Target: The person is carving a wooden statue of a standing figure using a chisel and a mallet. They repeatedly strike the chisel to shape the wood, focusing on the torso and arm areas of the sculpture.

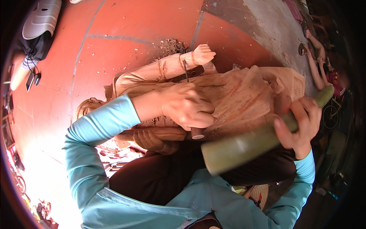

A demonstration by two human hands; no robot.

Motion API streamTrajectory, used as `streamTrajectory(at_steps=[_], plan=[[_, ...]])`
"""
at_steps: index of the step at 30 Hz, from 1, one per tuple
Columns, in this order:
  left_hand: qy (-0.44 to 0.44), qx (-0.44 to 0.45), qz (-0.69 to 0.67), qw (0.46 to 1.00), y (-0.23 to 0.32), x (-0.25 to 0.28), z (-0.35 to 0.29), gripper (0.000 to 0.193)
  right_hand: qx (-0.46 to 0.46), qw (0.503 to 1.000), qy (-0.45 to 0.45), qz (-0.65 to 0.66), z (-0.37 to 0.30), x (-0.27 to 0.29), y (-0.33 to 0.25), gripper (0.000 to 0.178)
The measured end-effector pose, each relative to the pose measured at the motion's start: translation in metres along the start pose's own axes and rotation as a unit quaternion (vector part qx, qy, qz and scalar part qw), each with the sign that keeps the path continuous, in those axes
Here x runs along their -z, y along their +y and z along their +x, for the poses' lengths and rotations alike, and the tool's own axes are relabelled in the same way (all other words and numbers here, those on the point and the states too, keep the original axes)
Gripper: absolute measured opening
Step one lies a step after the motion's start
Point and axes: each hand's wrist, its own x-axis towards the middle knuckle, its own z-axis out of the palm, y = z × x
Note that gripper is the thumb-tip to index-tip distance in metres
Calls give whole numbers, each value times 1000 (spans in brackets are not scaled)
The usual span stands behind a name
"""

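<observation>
- The left hand [188, 105] is over the carving [232, 99], back of the hand up, its fingers [202, 119] curled tightly round the chisel [197, 134].
- The left elbow bends out to the side, and the forearm crosses the carving's near left part in a blue sleeve [101, 120].
- The chisel's butt points toward the person, its thin dark blade away, toward the carved arm; whether the tip touches wood, I cannot tell.
- The right hand [301, 124] is raised at the right, wrist bent inward, its fingers closed round the mallet [244, 149], thumb along the near side.
- The mallet is green, slanting from its narrow end at upper right to its thick, blurred end at lower left, near the chisel's butt but apart from it.
- The carving lies crosswise just beyond the person's dark-clad legs [148, 177], above the red floor [126, 23]; what bears it is hidden.
- It is a pale, reddish-brown wooden figure: head at the left, one arm stretched out to a fist on the far side, long robe folds in the middle, a flat-sided block at the right.
- Its surface shows tool marks and darker streaks.
- Chips [173, 46] lie heaped on the floor beyond the carved arm.
</observation>
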Motion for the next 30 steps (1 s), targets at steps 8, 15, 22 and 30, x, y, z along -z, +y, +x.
streamTrajectory(at_steps=[8, 15, 22, 30], plan=[[-6, -19, -17, 1000, -2, -2, -1, 34, -56, 998, -13, 28, 2, -12, -13, 42], [15, -19, -25, 999, -2, 0, 0, 25, -14, 999, -30, 15, 1, -14, -6, 37], [11, 4, 12, 1000, 3, -4, 1, 27, -61, 995, -50, 61, 5, -10, -2, 42], [104, 9, 61, 993, 17, -10, 11, 29, -128, 986, -48, 92, -5, -10, 3, 45]])
